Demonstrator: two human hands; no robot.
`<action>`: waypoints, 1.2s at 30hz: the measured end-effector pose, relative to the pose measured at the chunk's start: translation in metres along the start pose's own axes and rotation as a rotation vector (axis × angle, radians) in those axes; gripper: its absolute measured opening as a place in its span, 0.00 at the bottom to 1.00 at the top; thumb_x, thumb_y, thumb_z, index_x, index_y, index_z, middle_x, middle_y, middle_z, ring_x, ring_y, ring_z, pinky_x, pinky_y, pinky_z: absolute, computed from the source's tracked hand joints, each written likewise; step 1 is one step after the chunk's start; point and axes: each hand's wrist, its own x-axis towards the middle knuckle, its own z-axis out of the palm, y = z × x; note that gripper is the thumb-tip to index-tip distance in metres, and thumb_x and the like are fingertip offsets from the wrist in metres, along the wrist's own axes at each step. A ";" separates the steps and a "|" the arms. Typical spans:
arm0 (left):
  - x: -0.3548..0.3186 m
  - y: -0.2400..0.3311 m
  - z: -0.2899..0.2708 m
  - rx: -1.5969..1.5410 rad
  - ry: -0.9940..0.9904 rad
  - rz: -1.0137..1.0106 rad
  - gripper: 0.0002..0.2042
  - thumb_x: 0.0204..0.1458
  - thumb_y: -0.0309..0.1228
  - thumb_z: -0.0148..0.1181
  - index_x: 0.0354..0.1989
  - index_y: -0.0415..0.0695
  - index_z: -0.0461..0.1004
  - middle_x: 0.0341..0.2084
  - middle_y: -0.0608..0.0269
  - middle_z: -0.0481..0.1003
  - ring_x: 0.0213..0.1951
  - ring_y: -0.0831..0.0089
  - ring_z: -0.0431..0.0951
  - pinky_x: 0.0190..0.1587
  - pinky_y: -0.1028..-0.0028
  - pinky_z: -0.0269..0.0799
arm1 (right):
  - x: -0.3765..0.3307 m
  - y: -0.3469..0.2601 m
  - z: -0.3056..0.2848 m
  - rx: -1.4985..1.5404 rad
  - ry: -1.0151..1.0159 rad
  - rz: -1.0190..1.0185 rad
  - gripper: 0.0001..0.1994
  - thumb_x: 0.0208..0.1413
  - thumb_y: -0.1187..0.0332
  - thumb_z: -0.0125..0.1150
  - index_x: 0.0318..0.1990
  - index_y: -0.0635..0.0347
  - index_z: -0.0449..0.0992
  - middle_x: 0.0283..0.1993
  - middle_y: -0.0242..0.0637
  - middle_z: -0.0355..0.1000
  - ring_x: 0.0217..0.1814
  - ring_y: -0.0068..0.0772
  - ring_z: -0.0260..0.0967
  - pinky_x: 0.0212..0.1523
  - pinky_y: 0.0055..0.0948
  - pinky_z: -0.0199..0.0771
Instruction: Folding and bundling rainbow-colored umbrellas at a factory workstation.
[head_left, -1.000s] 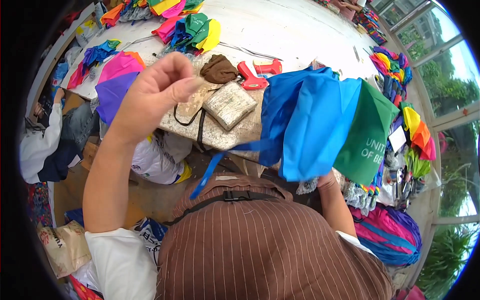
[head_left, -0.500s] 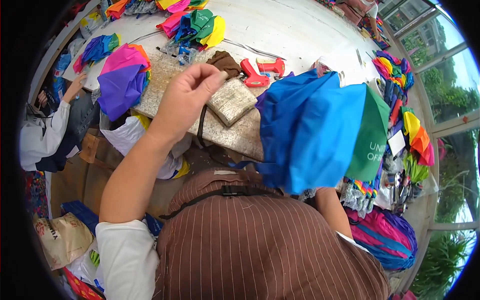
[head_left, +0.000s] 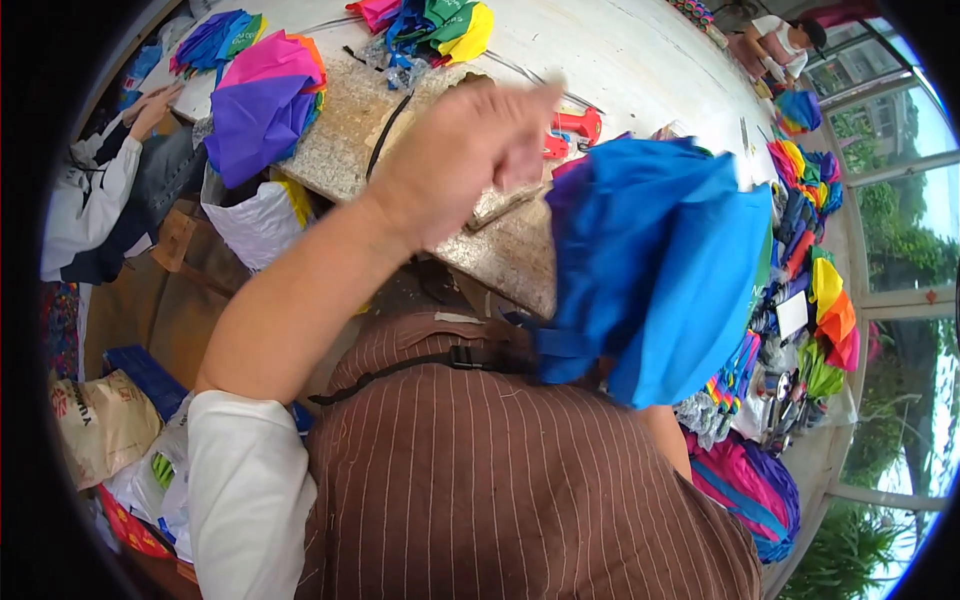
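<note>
A big bundle of bright blue fabric (head_left: 660, 270) hangs in the air in front of my chest, right of centre. My right forearm (head_left: 665, 440) rises under it, and the hand itself is hidden behind the cloth that it holds up. My left hand (head_left: 470, 160) is blurred above the speckled stone slab (head_left: 340, 140). Its fingers are curled and point right, close to the upper left edge of the blue fabric. I see nothing in that hand.
On the slab lie a red tool (head_left: 575, 122) and a purple-and-pink fabric piece (head_left: 262, 95). More coloured cloth (head_left: 430, 20) is piled on the white table behind. Bright stacks (head_left: 820, 300) line the right side. Another person's white sleeve (head_left: 100, 190) is at the left.
My left hand has swung from the left side of the slab to the right, toward the blue fabric. The blue fabric has bunched up and come closer, covering the green piece.
</note>
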 end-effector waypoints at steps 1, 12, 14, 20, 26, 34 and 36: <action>0.003 0.009 -0.009 -0.039 0.021 0.166 0.17 0.62 0.41 0.47 0.23 0.45 0.65 0.17 0.72 0.62 0.20 0.82 0.59 0.34 0.77 0.66 | -0.024 -0.003 0.008 0.005 0.015 0.014 0.31 0.59 0.51 0.51 0.65 0.57 0.55 0.63 0.44 0.61 0.60 0.40 0.64 0.52 0.45 0.73; 0.020 -0.045 0.021 0.247 0.128 -0.008 0.13 0.56 0.39 0.58 0.35 0.40 0.74 0.25 0.72 0.71 0.28 0.85 0.67 0.32 0.82 0.66 | -0.037 0.048 0.004 -0.067 0.092 0.027 0.31 0.60 0.50 0.48 0.65 0.56 0.55 0.63 0.43 0.61 0.61 0.41 0.63 0.53 0.47 0.71; 0.022 -0.041 0.020 0.180 0.100 -0.069 0.10 0.58 0.36 0.56 0.36 0.42 0.73 0.26 0.74 0.70 0.29 0.86 0.67 0.33 0.84 0.64 | -0.056 0.053 0.012 -0.077 0.103 0.035 0.30 0.60 0.50 0.48 0.66 0.56 0.55 0.64 0.43 0.61 0.61 0.41 0.63 0.53 0.47 0.71; 0.029 -0.025 0.006 0.220 0.072 0.045 0.09 0.60 0.36 0.54 0.36 0.42 0.74 0.25 0.75 0.70 0.29 0.87 0.67 0.34 0.83 0.65 | -0.045 0.070 0.000 -0.099 0.101 0.011 0.30 0.60 0.50 0.47 0.66 0.55 0.55 0.64 0.42 0.60 0.61 0.42 0.62 0.53 0.47 0.70; 0.021 -0.050 0.020 0.279 -0.026 -0.253 0.06 0.59 0.30 0.54 0.36 0.40 0.73 0.26 0.73 0.71 0.30 0.85 0.68 0.35 0.82 0.66 | -0.041 0.058 0.005 -0.114 0.094 0.011 0.30 0.60 0.49 0.45 0.66 0.55 0.55 0.64 0.42 0.60 0.62 0.42 0.61 0.54 0.48 0.69; 0.021 -0.022 -0.005 0.613 -0.010 0.048 0.07 0.56 0.29 0.57 0.28 0.39 0.73 0.20 0.75 0.68 0.25 0.85 0.64 0.28 0.80 0.62 | -0.021 -0.033 0.032 -0.132 0.087 -0.013 0.30 0.61 0.48 0.44 0.66 0.54 0.55 0.64 0.41 0.60 0.62 0.43 0.61 0.55 0.49 0.68; 0.017 -0.006 -0.014 0.665 -0.107 0.045 0.08 0.55 0.30 0.59 0.27 0.39 0.72 0.19 0.75 0.67 0.25 0.86 0.63 0.27 0.81 0.60 | -0.025 -0.041 0.037 -0.130 0.090 -0.007 0.30 0.61 0.48 0.43 0.66 0.54 0.55 0.64 0.41 0.60 0.62 0.43 0.61 0.55 0.49 0.68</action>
